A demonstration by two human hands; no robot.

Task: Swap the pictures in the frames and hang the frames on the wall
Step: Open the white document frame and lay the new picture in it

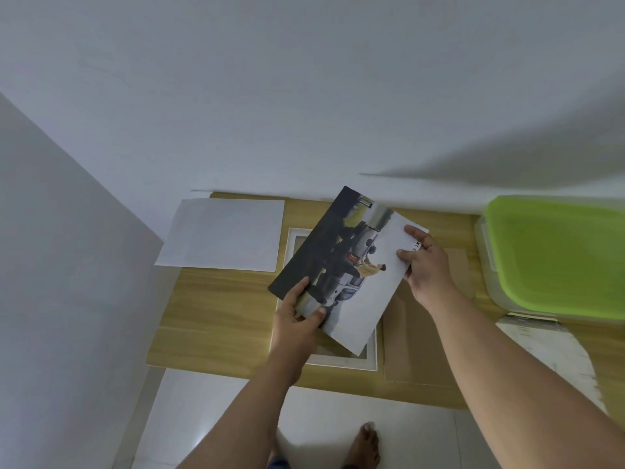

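One picture (pixel 345 265), held w/ both hands above 1 white frame (pixel 341 362) lying flat on the wooden table (pixel 216 313). Long axis runs diagonally, upper-left to lower-right, tilted. Left hand (pixel 301 319) pinches the lower-left edge, thumb on top; right hand (pixel 426 262) grips the right edge, fingers closed on it. One blank white sheet (pixel 223 233) lies left, 1 brown backing board (pixel 426 333) right, 1 green-lidded box (pixel 558 255) far right.
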